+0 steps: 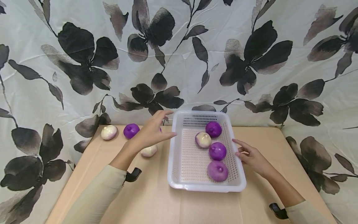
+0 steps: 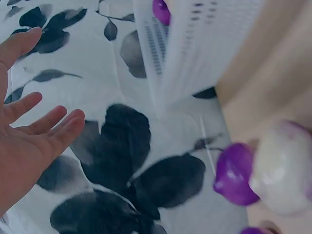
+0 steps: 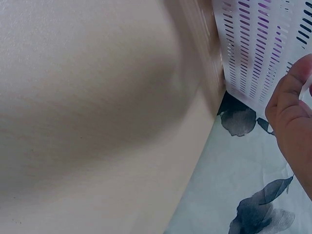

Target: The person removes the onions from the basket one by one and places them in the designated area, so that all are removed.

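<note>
A white perforated plastic basket (image 1: 187, 188) stands on the table with several onions inside, some deep purple (image 1: 213, 129) and one pale with purple edges (image 1: 203, 140). My right hand (image 1: 255, 160) holds the basket's right rim; in the right wrist view, curled fingers (image 3: 292, 90) are at that rim. Just off the left rim is my left hand (image 1: 152, 130), its fingers spread and nothing in them. A pale onion (image 1: 149, 151) lies below the left hand, and a purple onion (image 1: 131, 131) beside its wrist. Another purple one is mostly hidden behind that hand.
Farther left on the table (image 1: 207, 207) lies a white-and-purple onion (image 1: 109, 132). A floral cloth (image 1: 195, 68) hangs right behind the table's back edge, close to the basket's far end. Dark wrist devices (image 1: 133, 175) are on both arms.
</note>
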`<state>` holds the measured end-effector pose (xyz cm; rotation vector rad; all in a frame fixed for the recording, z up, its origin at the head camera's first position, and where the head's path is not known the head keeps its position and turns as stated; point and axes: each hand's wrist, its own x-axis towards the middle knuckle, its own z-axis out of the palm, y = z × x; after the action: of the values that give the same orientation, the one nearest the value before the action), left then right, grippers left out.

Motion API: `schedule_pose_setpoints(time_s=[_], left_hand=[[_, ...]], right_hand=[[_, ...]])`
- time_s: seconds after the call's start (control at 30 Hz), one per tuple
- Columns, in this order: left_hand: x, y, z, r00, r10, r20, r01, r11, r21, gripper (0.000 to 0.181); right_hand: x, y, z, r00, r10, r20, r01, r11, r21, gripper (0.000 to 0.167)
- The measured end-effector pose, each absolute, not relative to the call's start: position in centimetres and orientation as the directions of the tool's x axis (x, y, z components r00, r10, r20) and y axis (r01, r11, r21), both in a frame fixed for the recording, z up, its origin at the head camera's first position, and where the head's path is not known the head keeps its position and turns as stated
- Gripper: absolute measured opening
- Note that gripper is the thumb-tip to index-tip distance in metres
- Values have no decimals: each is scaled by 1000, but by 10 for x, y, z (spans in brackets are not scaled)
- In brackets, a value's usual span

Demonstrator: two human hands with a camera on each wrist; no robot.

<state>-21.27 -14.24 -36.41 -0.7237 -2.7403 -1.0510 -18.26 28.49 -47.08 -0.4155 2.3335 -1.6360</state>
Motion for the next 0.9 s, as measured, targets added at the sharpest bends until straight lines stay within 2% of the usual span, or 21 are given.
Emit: schedule_pose_setpoints(time_s=[0.3, 0.67, 0.9], left_hand=[[-240, -102, -363, -867, 432, 247, 475, 570, 671, 77], [-273, -63, -388, -892, 442, 99, 351, 536, 768, 77], [-286, -42, -413, -888, 460, -14, 282, 568, 773, 86]], right_hand=[[-182, 285, -472, -926, -375, -49, -83, 328, -941, 60], [-182, 285, -475, -931, -362, -53, -77, 336, -939, 60], [-183, 285, -476, -930, -365, -45, -91, 346, -934, 59]])
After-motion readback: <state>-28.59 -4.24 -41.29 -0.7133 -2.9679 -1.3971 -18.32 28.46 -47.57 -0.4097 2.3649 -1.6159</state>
